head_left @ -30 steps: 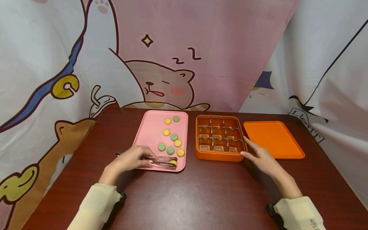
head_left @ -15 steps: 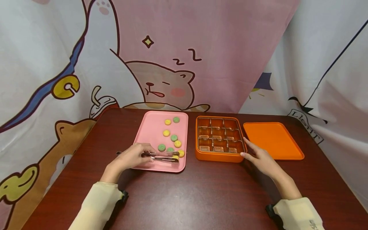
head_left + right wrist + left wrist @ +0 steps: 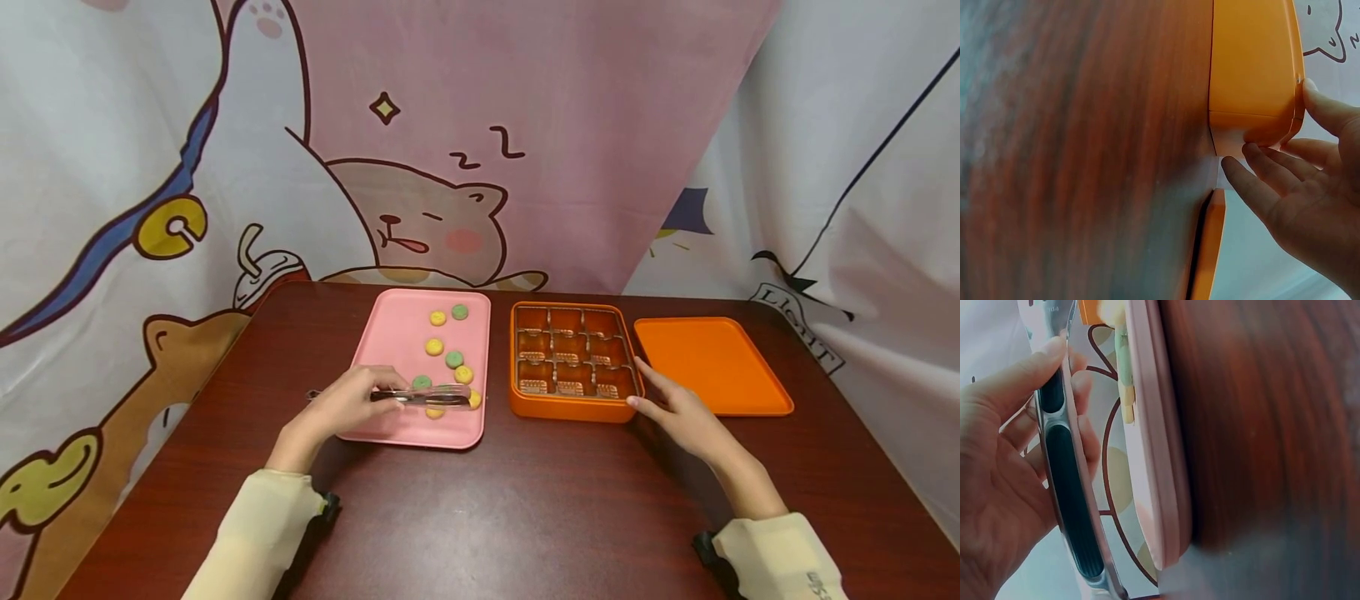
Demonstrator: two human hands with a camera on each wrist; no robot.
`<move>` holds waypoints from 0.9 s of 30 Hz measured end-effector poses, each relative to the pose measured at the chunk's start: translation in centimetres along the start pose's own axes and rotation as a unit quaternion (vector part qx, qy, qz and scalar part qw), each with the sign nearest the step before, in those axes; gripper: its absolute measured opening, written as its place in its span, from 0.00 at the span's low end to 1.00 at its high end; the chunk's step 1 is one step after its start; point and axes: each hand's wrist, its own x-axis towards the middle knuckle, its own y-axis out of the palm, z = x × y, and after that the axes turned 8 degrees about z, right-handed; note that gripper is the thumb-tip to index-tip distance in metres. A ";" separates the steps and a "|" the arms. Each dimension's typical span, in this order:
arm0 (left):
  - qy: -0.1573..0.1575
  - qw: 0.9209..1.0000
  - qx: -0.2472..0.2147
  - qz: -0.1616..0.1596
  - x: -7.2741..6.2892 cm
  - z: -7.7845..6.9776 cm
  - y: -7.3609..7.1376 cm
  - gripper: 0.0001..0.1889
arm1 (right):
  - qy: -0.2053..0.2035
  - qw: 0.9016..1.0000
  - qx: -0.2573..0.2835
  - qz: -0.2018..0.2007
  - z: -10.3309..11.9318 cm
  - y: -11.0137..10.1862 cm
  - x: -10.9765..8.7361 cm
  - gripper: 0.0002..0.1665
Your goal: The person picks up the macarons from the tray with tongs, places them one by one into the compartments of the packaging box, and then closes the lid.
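Note:
My left hand point(image 3: 341, 410) grips a pair of metal tongs point(image 3: 420, 397) with dark handle inserts, also seen close up in the left wrist view. The tongs reach over the pink tray point(image 3: 386, 333), their tips at a small round yellow piece point(image 3: 475, 399); whether they pinch it I cannot tell. Another yellow piece point(image 3: 434, 412) lies below the tongs, and a green piece point(image 3: 422, 382) shows just above them. My right hand point(image 3: 686, 417) touches the near right corner of the orange box point(image 3: 573, 408), thumb on the rim and fairly straight fingers along the side point(image 3: 1266, 119).
Inside the box sits a clear divided insert point(image 3: 566, 342) with several compartments. An orange lid point(image 3: 712, 362) lies flat to its right. More yellow and green round pieces point(image 3: 454, 359) are scattered on the tray. A printed curtain point(image 3: 570, 150) hangs behind the dark wooden table point(image 3: 480, 508).
My left hand has lifted the tongs slightly away from the tray's near edge, and the tongs' arms have closed together. One yellow piece now shows below them. My right hand stays at the box.

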 end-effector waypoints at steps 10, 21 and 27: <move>-0.023 0.999 0.025 0.005 -1.3 0.7 -0.7 0.11 | -0.001 1.000 0.003 0.002 0.1 0.0 0.1 0.46; -0.055 0.998 0.027 0.022 -2.5 1.6 -0.9 0.12 | -0.004 1.000 0.007 -0.001 -0.1 0.0 0.0 0.45; -0.076 0.996 0.031 0.021 -2.7 1.8 -1.0 0.13 | -0.003 1.000 0.006 0.000 -0.1 0.0 0.0 0.46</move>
